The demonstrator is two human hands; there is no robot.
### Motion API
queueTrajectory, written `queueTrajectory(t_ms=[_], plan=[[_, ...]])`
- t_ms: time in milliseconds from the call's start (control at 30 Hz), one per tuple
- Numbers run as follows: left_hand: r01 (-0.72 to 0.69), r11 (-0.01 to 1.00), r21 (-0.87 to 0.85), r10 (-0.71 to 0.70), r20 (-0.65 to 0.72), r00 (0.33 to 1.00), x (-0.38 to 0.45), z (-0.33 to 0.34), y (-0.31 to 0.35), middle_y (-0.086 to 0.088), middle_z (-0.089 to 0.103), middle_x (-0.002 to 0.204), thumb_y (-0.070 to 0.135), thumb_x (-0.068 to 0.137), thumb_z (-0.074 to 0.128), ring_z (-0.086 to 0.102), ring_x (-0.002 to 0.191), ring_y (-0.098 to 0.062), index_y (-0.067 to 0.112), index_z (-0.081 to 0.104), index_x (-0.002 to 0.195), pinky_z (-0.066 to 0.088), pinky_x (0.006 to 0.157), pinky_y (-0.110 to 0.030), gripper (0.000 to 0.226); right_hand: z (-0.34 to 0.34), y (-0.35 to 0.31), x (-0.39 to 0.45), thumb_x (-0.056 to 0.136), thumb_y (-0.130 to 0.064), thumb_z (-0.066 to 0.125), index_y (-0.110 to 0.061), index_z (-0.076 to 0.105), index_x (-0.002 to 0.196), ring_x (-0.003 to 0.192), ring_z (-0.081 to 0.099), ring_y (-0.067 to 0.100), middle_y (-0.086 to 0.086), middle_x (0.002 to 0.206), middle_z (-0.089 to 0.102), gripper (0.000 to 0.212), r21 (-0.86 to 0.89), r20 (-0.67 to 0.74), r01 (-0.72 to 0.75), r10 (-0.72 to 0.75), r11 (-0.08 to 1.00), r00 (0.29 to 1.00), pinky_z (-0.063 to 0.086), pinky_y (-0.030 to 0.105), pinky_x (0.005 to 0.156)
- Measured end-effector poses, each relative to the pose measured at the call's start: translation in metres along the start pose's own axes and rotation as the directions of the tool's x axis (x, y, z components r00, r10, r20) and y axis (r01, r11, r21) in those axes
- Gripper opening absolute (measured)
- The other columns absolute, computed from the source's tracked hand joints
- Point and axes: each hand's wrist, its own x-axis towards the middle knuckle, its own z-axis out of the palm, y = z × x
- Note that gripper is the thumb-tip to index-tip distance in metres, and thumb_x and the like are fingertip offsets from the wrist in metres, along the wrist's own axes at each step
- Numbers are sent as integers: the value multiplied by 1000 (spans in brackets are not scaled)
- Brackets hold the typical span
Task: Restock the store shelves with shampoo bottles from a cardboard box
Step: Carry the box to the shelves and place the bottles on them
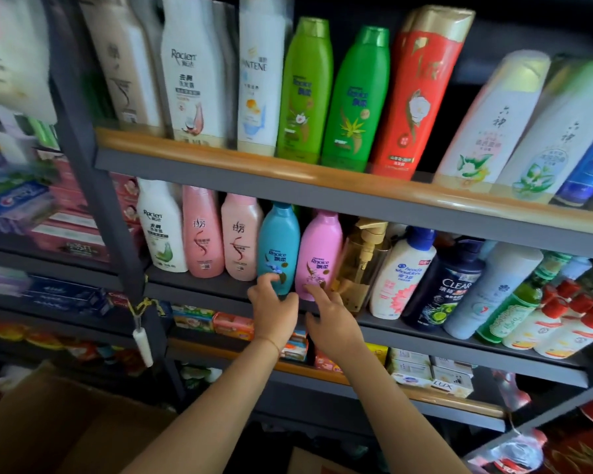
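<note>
On the middle shelf (425,333) a blue Rejoice shampoo bottle (278,241) and a pink Rejoice shampoo bottle (319,251) stand upright side by side. My left hand (274,311) touches the base of the blue bottle with its fingertips, fingers apart. My right hand (332,319) rests its fingertips on the base of the pink bottle, fingers spread. Neither hand wraps around a bottle. A cardboard box (48,429) sits at the lower left, below my left forearm; its inside is blurred.
The upper shelf (288,172) carries tall green, red and white bottles. Pink and white bottles stand left of the blue one; a pump bottle (363,265), Head & Shoulders and Clear stand to the right. Soap boxes fill the lower shelf. A dark upright post (93,186) stands left.
</note>
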Motion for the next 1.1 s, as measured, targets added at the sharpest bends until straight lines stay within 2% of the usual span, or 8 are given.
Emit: queueTrajectory(t_ms=[267, 400, 500, 600, 700, 867, 933, 1100], plan=[[-36, 999, 21, 34, 68, 997, 12, -18, -10, -5, 36, 131, 9, 89, 62, 55, 113, -21, 22, 44, 123, 44, 72, -14, 41, 7, -21, 3, 96, -18, 47, -25, 46, 132, 91, 62, 28, 6, 122, 55, 37, -37, -134, -67, 61, 997, 989, 55, 38, 68], [-25, 997, -67, 26, 23, 999, 23, -41, -13, -3, 42, 125, 7, 92, 60, 58, 109, -20, 22, 49, 117, 45, 75, -19, 31, 6, -54, 10, 95, -14, 52, -14, 65, 112, 78, 66, 21, 6, 105, 68, 21, -25, -354, 110, -112, 994, 928, 49, 26, 56], [-59, 991, -121, 45, -114, 992, 38, -67, -14, -6, 44, 123, 5, 91, 57, 57, 107, -24, 19, 50, 115, 46, 84, -29, 29, 2, -88, 28, 95, -15, 52, -16, 59, 126, 80, 67, 25, 8, 111, 67, 31, -10, -384, 209, -197, 978, 902, 53, 33, 59], [-87, 991, -104, 61, -228, 972, 54, -89, -13, -10, 43, 126, 4, 89, 60, 53, 109, -24, 13, 49, 129, 45, 94, -31, 43, -2, -127, 53, 94, -19, 52, -20, 32, 150, 78, 65, 32, 8, 102, 69, 60, 47, -378, 181, -150, 982, 914, 54, 42, 62], [-118, 992, -53, 100, -262, 960, 62, -105, -8, -6, 39, 129, 2, 87, 63, 48, 112, -18, 13, 43, 138, 40, 99, -26, 56, -5, -158, 78, 93, -20, 51, -14, 15, 152, 72, 67, 33, 10, 82, 71, 69, 270, -320, 80, 11, 959, 947, 55, 44, 65], [-227, 970, 86, 241, -268, 933, 78, -122, -4, -2, 46, 126, 1, 82, 64, 48, 117, -21, 18, 50, 127, 46, 104, -42, 51, -22, -181, 108, 98, -25, 48, -9, 48, 103, 44, 62, 31, 12, 72, 72, 16, 662, -118, -93, 225, 744, 967, 55, 39, 52], [-236, 965, 118, 259, -256, 931, 82, -128, -2, -2, 48, 127, 4, 84, 63, 49, 116, -22, 18, 50, 129, 47, 101, -44, 49, -27, -186, 111, 99, -30, 49, -13, 52, 85, 42, 60, 30, 15, 64, 70, 22, 662, -97, -133, 261, 737, 960, 52, 36, 49], [-268, 944, 194, 308, -218, 926, 85, -134, -3, -2, 47, 128, 10, 88, 62, 49, 116, -20, 21, 48, 132, 45, 94, -31, 48, -32, -188, 114, 100, -38, 47, -15, 54, 80, 40, 60, 26, 15, 57, 68, 31, 553, -66, -194, 275, 810, 959, 44, 24, 38]])
